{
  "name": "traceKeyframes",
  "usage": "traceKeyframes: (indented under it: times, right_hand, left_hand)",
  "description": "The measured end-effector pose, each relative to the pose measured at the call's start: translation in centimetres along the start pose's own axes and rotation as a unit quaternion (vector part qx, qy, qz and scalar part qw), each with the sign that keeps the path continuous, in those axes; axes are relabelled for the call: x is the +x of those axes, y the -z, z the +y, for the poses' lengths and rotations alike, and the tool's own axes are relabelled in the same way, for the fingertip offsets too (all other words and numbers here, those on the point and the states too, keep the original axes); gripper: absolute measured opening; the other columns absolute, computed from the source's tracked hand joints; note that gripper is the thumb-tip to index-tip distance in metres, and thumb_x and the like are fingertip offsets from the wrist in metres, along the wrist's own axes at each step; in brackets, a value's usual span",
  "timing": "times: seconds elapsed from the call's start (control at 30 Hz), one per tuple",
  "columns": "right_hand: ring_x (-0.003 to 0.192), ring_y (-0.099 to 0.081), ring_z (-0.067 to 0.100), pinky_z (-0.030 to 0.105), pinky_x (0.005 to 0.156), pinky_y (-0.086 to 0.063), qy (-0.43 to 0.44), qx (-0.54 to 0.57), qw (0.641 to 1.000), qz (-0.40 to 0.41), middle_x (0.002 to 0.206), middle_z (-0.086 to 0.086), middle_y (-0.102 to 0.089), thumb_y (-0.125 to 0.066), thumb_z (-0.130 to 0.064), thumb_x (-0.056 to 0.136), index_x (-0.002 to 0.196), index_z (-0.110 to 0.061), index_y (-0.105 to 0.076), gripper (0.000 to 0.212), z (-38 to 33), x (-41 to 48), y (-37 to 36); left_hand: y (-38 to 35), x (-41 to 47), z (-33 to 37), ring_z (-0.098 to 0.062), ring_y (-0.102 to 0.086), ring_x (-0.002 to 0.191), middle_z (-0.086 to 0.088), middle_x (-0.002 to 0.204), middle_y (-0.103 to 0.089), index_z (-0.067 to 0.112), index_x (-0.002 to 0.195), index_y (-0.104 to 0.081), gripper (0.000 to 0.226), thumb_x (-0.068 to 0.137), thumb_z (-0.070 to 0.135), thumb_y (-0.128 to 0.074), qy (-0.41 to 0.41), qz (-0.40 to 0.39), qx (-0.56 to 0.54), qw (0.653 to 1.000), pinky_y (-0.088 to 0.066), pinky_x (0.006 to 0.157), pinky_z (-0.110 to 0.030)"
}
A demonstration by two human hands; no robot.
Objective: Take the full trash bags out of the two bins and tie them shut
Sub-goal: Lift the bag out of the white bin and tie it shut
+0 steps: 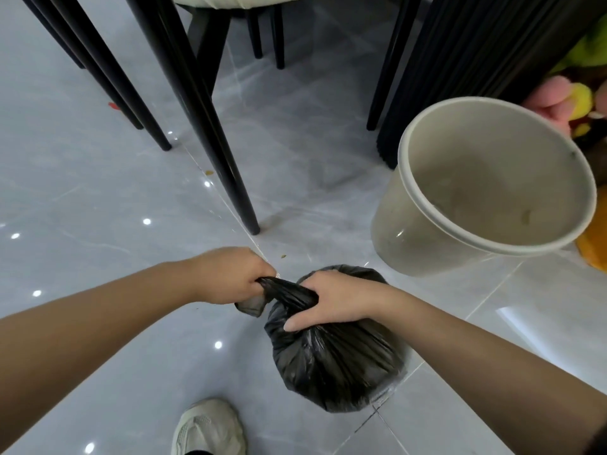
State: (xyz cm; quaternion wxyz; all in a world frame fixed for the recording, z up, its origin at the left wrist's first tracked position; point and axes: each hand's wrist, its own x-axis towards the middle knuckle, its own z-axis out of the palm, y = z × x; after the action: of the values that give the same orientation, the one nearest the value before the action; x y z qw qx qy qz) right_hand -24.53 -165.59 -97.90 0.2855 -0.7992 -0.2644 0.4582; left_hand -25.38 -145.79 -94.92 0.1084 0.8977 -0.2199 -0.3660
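Note:
A full black trash bag (335,366) sits on the grey tiled floor in the lower middle. Its top is gathered into a twisted neck that runs to the left. My left hand (230,277) grips the end of that neck and pulls it leftward. My right hand (331,300) grips the neck right where it meets the bulging bag, thumb below and fingers over it. A beige round bin (423,205) stands to the upper right of the bag, with no bag inside it. Only this one bin is in view.
Black chair legs (230,178) stand just beyond my left hand, more at the upper left. A dark ribbed table base (460,60) rises behind the bin. Plush toys (558,100) lie at the right edge. A pale shoe (210,428) shows at the bottom.

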Motion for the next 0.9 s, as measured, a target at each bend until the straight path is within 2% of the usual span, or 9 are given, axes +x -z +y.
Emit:
traceKeyframes:
  times: [0.17,0.27,0.37,0.47,0.53,0.6,0.7,0.8,0.9]
  right_hand:
    - [0.091,-0.061,0.001,0.032,0.1,-0.034,0.021,-0.049,0.998,0.02,0.079,-0.013,-0.068,-0.064,-0.06,0.077,0.08,-0.033,-0.063,0.028,-0.2,-0.2,-0.6]
    - [0.095,-0.061,0.016,0.043,0.104,-0.03,0.022,-0.119,0.991,0.058,0.082,-0.006,-0.066,-0.045,-0.047,0.092,0.084,-0.026,-0.061,0.028,-0.3,0.6,-1.8]
    - [0.101,-0.058,0.012,0.04,0.107,-0.029,0.003,-0.057,0.997,0.059,0.092,-0.006,-0.07,-0.035,-0.035,0.097,0.085,-0.029,-0.068,0.035,0.2,0.8,-2.0]
    - [0.104,-0.055,0.018,0.035,0.105,-0.032,-0.022,-0.012,0.999,0.029,0.094,0.001,-0.07,-0.041,-0.04,0.09,0.071,-0.032,-0.065,0.031,1.0,1.1,-2.0]
    - [0.099,-0.053,0.019,0.026,0.091,-0.038,-0.058,0.021,0.997,0.036,0.08,0.004,-0.065,-0.047,-0.042,0.085,0.063,-0.025,-0.062,0.032,1.4,1.1,-1.6]
    - [0.088,-0.049,0.016,0.022,0.076,-0.033,-0.059,0.013,0.997,0.056,0.07,-0.001,-0.053,-0.05,-0.034,0.089,0.061,-0.017,-0.052,0.033,1.8,1.1,-1.2]
    - [0.085,-0.047,0.013,0.033,0.085,-0.032,-0.007,-0.078,0.993,0.084,0.08,-0.004,-0.049,-0.046,-0.031,0.093,0.07,-0.015,-0.049,0.028,1.7,1.1,-1.6]
    - [0.09,-0.046,0.015,0.038,0.094,-0.029,0.008,-0.161,0.978,0.131,0.084,-0.008,-0.047,-0.043,-0.034,0.092,0.077,-0.018,-0.054,0.025,1.8,0.9,-1.9]
    - [0.093,-0.049,0.017,0.039,0.093,-0.031,0.024,-0.194,0.963,0.185,0.083,-0.01,-0.048,-0.042,-0.036,0.093,0.079,-0.025,-0.052,0.02,2.2,0.1,-1.2]
  left_hand:
    - [0.0,-0.9,1.9,-0.012,-0.047,0.048,-0.013,0.067,-0.057,0.015,0.07,-0.066,0.025,0.088,0.026,-0.053,0.093,-0.043,-0.424,0.9,-0.036,0.042,-0.017]
    - [-0.3,-0.9,2.9,-0.017,-0.046,0.043,-0.016,0.054,-0.052,-0.01,0.09,-0.061,0.037,0.089,0.027,-0.055,0.092,0.0,-0.612,0.785,-0.041,0.047,-0.019]
    - [-2.0,-0.8,4.2,-0.015,-0.047,0.041,-0.01,0.049,-0.052,-0.001,0.09,-0.063,0.031,0.094,0.027,-0.049,0.1,0.103,-0.705,0.695,-0.045,0.052,-0.021]
    - [-4.0,-0.5,4.6,-0.015,-0.057,0.047,-0.008,0.051,-0.061,0.0,0.09,-0.066,0.027,0.096,0.021,-0.049,0.096,0.191,-0.616,0.758,-0.051,0.057,-0.028]
    - [-5.3,-0.3,3.7,-0.017,-0.061,0.059,-0.003,0.063,-0.063,0.008,0.083,-0.062,0.025,0.095,0.024,-0.047,0.033,0.262,-0.375,0.888,-0.053,0.061,-0.034]
    - [-5.8,0.0,2.8,-0.019,-0.058,0.057,0.001,0.07,-0.057,0.015,0.077,-0.054,0.008,0.083,0.021,-0.056,-0.037,0.281,-0.091,0.955,-0.048,0.049,-0.028]
    - [-5.4,0.1,3.1,-0.015,-0.049,0.04,0.003,0.062,-0.052,0.018,0.065,-0.054,0.025,0.058,0.009,-0.076,-0.031,0.236,0.051,0.97,-0.035,0.032,-0.02]
    - [-4.6,0.1,3.3,-0.015,-0.054,0.039,0.005,0.057,-0.057,0.02,0.068,-0.057,0.019,0.079,0.035,-0.056,-0.008,0.273,0.141,0.952,-0.031,0.034,-0.021]
    - [-3.7,-0.1,2.8,-0.018,-0.06,0.067,0.005,0.074,-0.061,0.023,0.092,-0.053,0.02,0.095,0.04,-0.044,0.027,0.221,0.012,0.975,-0.041,0.057,-0.03]
